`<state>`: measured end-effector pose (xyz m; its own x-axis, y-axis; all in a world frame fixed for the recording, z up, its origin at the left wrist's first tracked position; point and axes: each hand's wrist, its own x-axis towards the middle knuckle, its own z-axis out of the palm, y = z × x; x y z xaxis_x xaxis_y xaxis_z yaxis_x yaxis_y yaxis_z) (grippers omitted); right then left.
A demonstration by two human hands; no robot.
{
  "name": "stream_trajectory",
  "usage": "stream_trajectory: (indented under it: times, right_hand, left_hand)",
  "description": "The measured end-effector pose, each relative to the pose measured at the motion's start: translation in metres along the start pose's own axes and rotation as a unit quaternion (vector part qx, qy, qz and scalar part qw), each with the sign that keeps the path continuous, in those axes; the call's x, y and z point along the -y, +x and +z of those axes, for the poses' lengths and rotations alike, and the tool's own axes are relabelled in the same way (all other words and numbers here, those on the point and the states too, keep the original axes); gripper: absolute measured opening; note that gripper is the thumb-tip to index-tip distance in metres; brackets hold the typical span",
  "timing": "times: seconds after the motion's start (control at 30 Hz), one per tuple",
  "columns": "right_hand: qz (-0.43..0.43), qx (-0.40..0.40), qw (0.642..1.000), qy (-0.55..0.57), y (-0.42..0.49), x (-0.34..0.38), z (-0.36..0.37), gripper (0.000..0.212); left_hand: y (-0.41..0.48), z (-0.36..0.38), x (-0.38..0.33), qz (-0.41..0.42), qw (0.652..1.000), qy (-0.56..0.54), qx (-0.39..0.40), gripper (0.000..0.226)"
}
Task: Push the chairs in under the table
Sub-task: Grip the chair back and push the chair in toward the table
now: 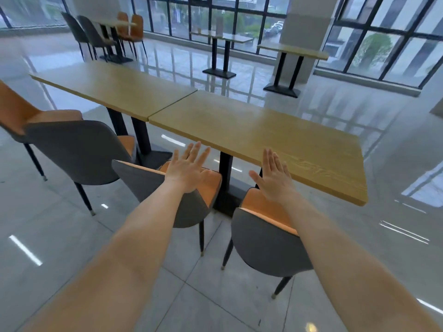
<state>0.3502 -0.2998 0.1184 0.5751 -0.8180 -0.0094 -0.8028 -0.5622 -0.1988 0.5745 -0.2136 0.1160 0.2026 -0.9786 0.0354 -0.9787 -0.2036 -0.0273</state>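
Note:
Two wooden tables stand end to end, the nearer table (263, 130) on the right and the other table (115, 89) on the left. Along the near side stand grey-backed chairs with orange seats. One chair (263, 245) is below my right hand (273, 178), another chair (153, 185) below my left hand (189, 168). Both hands are held flat with fingers spread, above the chairs, touching nothing that I can see. A third chair (79, 152) and a fourth chair (16, 111) stand further left, out from the table.
Shiny grey tiled floor (72, 248) lies all around. Smaller tables (292, 52) (223, 37) stand by the big windows at the back. Another table with several chairs (96, 34) is at the back left. A white pillar (302, 25) rises at the back right.

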Motion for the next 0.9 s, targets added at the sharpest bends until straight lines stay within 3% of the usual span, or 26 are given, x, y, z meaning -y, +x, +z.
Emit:
stream_trajectory:
  times: [0.23,0.43,0.7,0.9]
  right_hand:
    - [0.005,0.011,1.0,0.016,0.081,0.127,0.044,0.07]
    - [0.036,0.08,0.996,0.022,0.133,0.223,0.097,0.075]
    - [0.06,0.143,0.988,-0.003,0.155,0.259,0.151,0.085]
    - [0.083,0.152,0.985,0.026,0.167,0.251,0.177,0.091]
  left_hand:
    - [0.043,0.018,0.167,0.018,0.999,0.026,0.004,0.068]
    - [0.063,0.055,0.272,0.062,0.996,-0.006,0.067,0.08]
    - [0.081,0.117,0.314,0.102,0.985,0.004,0.137,0.104]
    - [0.1,0.15,0.313,0.118,0.977,0.016,0.18,0.096]
